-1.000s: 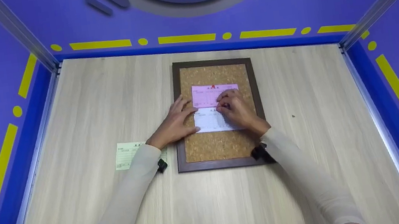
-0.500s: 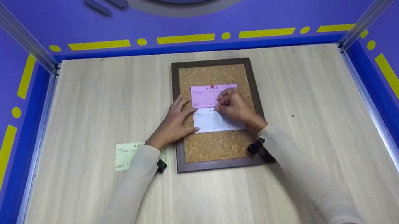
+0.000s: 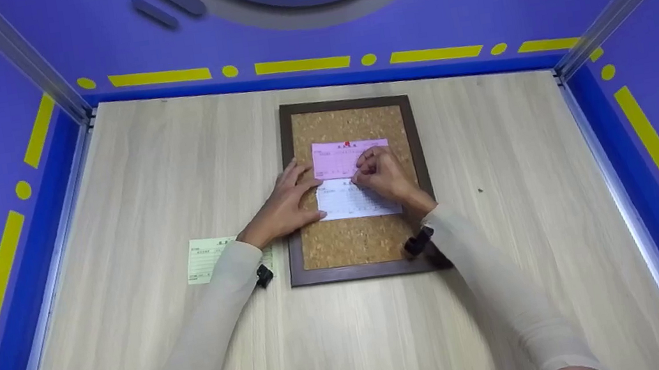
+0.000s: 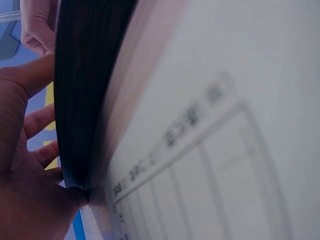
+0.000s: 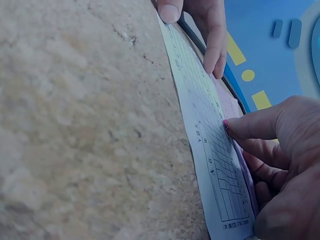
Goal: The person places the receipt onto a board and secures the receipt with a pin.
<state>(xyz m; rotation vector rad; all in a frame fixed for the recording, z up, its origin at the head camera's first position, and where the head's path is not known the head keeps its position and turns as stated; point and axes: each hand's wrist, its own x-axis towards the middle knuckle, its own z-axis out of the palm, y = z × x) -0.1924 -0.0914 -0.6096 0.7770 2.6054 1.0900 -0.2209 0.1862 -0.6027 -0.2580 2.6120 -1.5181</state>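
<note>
1. Walls (image 3: 123,46): blue-violet with yellow bars and dots; in my head view they stand at the back and both sides.
2. Table (image 3: 350,330): pale, wood-grained, bounded by the walls.
3. Sleeves (image 3: 189,353): beige, extending over the table from my near edge of view, with black wrist cameras (image 3: 264,276) at the cuffs.
4. Board (image 3: 354,243): cork in a dark brown frame, lying flat near the middle of the table.
5. Left hand (image 3: 286,200): fingers spread over the board's left side, gripping nothing; the thumb touches the lower left corner of the white slip (image 3: 342,204).
6. Right hand (image 3: 385,177): thumb and forefinger pinch a pink pin (image 5: 226,124) at the white slip's upper edge, as my right wrist view shows.
7. Slips: the pink slip (image 3: 336,161) lies on the board directly above the white one; I cannot tell whether they overlap. The green slip (image 3: 205,260) lies on the table left of the board, partly hidden from me by the left sleeve.
8. Red pin (image 3: 347,143): at the pink slip's top edge.
9. Speck (image 3: 480,190): dark, on the table right of the board.
</note>
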